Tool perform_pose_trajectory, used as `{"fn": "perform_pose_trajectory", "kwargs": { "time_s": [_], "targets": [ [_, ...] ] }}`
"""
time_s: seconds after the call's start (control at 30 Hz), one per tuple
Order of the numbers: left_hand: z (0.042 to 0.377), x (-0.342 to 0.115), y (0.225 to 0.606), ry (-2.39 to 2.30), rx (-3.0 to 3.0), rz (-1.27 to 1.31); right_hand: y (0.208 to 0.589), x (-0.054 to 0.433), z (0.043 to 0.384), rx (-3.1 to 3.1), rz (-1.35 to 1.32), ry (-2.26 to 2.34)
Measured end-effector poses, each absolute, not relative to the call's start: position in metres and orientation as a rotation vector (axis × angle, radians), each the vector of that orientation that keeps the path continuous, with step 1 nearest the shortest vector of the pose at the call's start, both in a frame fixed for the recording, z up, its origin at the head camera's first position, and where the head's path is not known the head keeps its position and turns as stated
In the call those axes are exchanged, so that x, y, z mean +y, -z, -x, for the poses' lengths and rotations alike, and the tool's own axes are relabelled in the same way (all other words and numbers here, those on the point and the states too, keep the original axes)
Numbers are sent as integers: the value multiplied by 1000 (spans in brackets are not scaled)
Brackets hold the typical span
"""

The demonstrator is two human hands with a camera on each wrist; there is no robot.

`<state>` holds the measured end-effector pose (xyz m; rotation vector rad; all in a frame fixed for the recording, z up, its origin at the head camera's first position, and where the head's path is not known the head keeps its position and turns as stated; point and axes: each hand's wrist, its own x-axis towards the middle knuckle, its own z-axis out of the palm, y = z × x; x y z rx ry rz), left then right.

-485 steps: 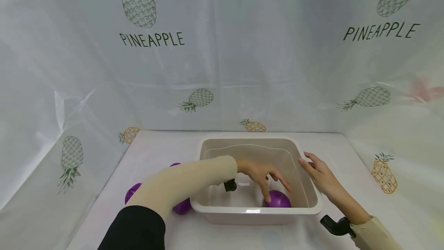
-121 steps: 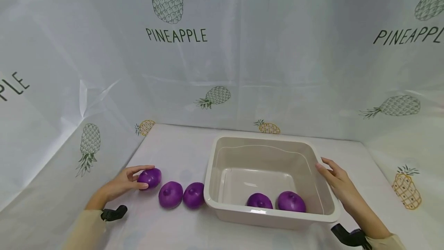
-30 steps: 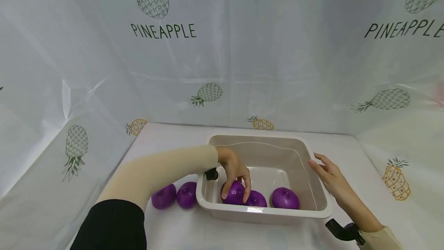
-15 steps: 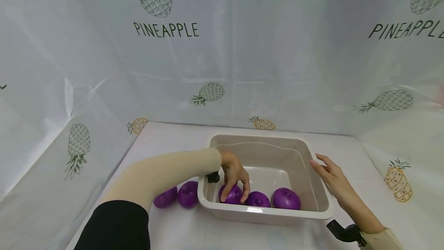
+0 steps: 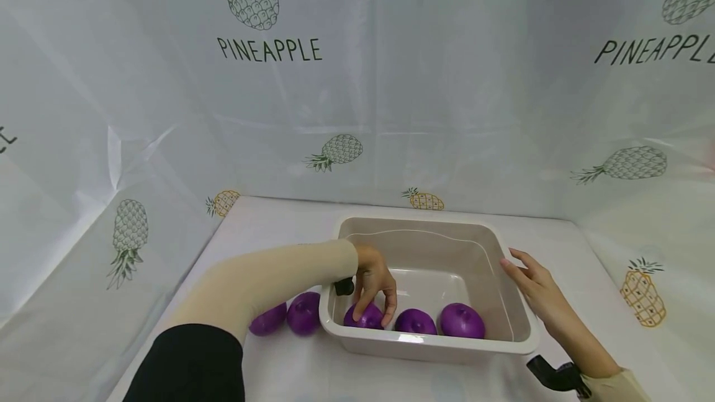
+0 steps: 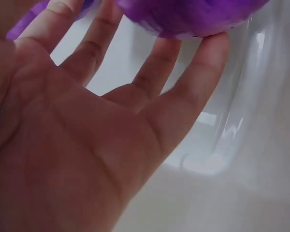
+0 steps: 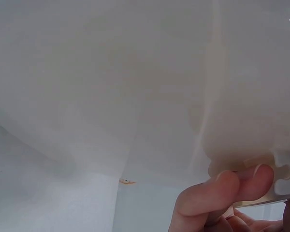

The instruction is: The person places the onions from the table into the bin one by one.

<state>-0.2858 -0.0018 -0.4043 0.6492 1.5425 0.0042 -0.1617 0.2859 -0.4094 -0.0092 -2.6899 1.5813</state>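
My left hand (image 5: 377,279) reaches down into the beige plastic bin (image 5: 424,352). Its thumb and fingers span a round purple onion-like thing (image 5: 365,317) at the bin's front left. In the left wrist view, its fingertips touch the glossy purple surface (image 6: 193,17). Two more purple onion-like things lie in the bin, one at the front middle (image 5: 416,322) and one farther right (image 5: 462,321). My right hand (image 5: 536,287) holds the bin's right rim. Curled fingers (image 7: 217,195) show under that rim in the right wrist view.
Outside the bin on the left, two purple onion-like things (image 5: 304,313) lie on the white-covered table (image 5: 279,228), one partly hidden by my left sleeve (image 5: 268,278). A pineapple-printed sheet (image 5: 436,79) rises behind and at the sides.
Earlier, my left hand took a purple onion-like thing from the table's left and carried it into the bin. Over the last second it has shifted left and lower there. My right hand stays on the rim.
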Motion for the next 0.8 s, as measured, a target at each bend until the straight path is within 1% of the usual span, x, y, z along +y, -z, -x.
{"fn": "perform_pose_trajectory", "kwargs": {
  "time_s": [0.23,0.43,0.6,0.8],
  "targets": [
    [287,-1,405,-24,1509,-590,410,288,162,-2713,8,-1561],
    [287,-1,401,-27,1523,-602,410,288,162,-2734,21,-1532],
    [290,-1,388,-23,1596,-653,411,288,162,-2734,12,-1524],
    [299,-7,362,-99,1673,-737,411,289,162,-2731,5,-1535]
  ]
}}
